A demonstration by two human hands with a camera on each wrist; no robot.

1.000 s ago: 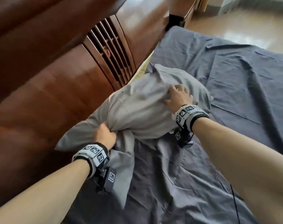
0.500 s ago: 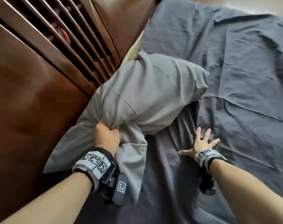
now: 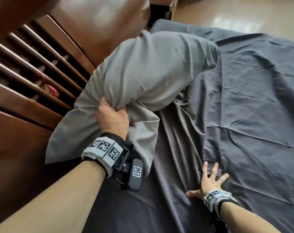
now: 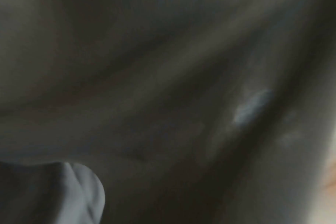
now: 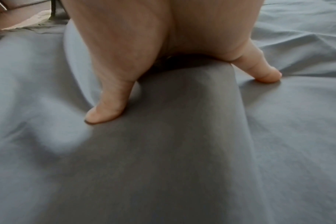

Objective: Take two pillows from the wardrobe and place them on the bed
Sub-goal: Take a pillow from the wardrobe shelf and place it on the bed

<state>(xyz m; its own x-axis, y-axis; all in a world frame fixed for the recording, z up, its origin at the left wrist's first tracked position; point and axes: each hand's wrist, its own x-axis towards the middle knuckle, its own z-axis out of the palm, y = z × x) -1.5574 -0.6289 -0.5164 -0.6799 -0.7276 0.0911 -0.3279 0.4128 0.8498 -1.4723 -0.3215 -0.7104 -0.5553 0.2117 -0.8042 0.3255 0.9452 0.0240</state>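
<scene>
A grey pillow (image 3: 151, 69) lies on the dark grey bed sheet (image 3: 252, 106), up against the wooden headboard. My left hand (image 3: 112, 118) grips a bunch of the pillowcase at its near end, fingers curled into the cloth. The loose case end hangs below my wrist. The left wrist view shows only dark blurred pillow fabric (image 4: 163, 91). My right hand (image 3: 210, 180) lies flat on the sheet with fingers spread, well to the right of the pillow. In the right wrist view my right hand (image 5: 182, 94) presses the sheet (image 5: 182, 151) on straight fingers. Only one pillow is in view.
The brown wooden headboard (image 3: 42, 132) with slats (image 3: 33, 64) runs along the left side. A pink item (image 3: 50, 89) shows behind the slats. A wooden nightstand (image 3: 163, 7) and shiny floor (image 3: 235, 14) lie beyond the bed's far corner. The sheet is wrinkled.
My right hand left the pillow and came down flat on the sheet nearer to me. The left hand kept its grip on the pillowcase. The head view shifted.
</scene>
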